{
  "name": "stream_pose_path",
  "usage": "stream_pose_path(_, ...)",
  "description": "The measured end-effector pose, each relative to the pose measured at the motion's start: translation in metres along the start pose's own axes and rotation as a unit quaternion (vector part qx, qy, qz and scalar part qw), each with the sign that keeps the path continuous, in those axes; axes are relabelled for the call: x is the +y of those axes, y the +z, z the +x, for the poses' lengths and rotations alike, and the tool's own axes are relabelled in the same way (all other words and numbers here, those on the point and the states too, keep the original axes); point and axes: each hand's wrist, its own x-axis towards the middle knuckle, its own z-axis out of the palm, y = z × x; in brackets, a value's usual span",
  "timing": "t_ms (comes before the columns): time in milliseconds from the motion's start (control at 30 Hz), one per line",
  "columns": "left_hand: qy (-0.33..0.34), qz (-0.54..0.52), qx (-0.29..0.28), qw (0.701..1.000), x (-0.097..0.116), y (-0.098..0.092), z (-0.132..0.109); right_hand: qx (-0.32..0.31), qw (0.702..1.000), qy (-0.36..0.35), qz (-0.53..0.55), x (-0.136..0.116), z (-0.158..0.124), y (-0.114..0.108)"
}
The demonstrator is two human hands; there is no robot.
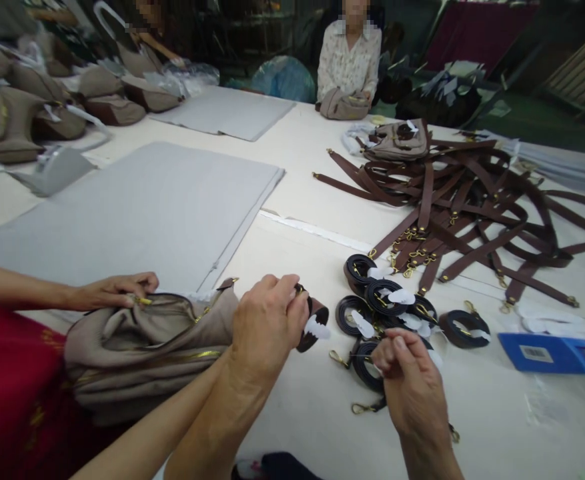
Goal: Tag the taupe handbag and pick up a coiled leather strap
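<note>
My left hand (pixel 267 313) is closed around a coiled dark strap (pixel 317 307), with a white paper tag (pixel 316 327) hanging from it. My right hand (pixel 415 380) has thumb and fingers pinched together; a thin pale thread (pixel 359 355) runs leftward from the fingertips. Beside and behind that hand lie several rolled straps (pixel 357 313) with white tags and brass clips. A taupe bag (pixel 142 373) with an unzipped top stands to the left, and a co-worker's hand (pixel 122 291) touches its rim. A second forearm of that person passes beside mine, its hand hidden.
Loose brown straps (pixel 472 200) with brass hooks are heaped at the right, a small bag (pixel 397 141) behind them. A blue card (pixel 547 353) lies near the right edge. Grey sheets (pixel 137 193) cover the left. More bags (pixel 7 120) are piled far left. Another person (pixel 349 60) stands opposite.
</note>
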Motion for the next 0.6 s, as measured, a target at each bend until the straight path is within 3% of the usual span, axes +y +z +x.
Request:
stream_pose_path(100,0.030,-0.035,0.123,0.991,-0.009,-0.026,-0.008,-0.028,0.981,0.032,0.189,-0.019,0.005,0.034)
stream_pose_path(167,0.084,-0.047,0.230,0.969,-0.010,-0.041,-0.020,-0.044,0.960,0.058,0.269,-0.030,0.006,0.054)
stream_pose_path(233,0.144,-0.057,0.286,0.946,-0.008,-0.051,-0.034,-0.063,0.940,0.086,0.325,-0.038,0.002,0.073)
stream_pose_path(333,0.204,-0.065,0.242,0.946,-0.006,-0.052,-0.050,-0.105,0.915,0.123,0.370,-0.049,-0.012,0.098)
stream_pose_path(433,0.219,-0.106,0.167,0.955,-0.008,-0.036,-0.057,-0.140,0.903,0.150,0.377,-0.054,-0.030,0.112)
stream_pose_path(533,0.200,-0.175,0.144,0.953,-0.018,-0.021,-0.060,-0.150,0.911,0.150,0.355,-0.046,-0.033,0.109)
stream_pose_path(600,0.191,-0.187,0.157,0.951,-0.034,-0.024,-0.064,-0.157,0.924,0.124,0.327,-0.032,-0.021,0.097)
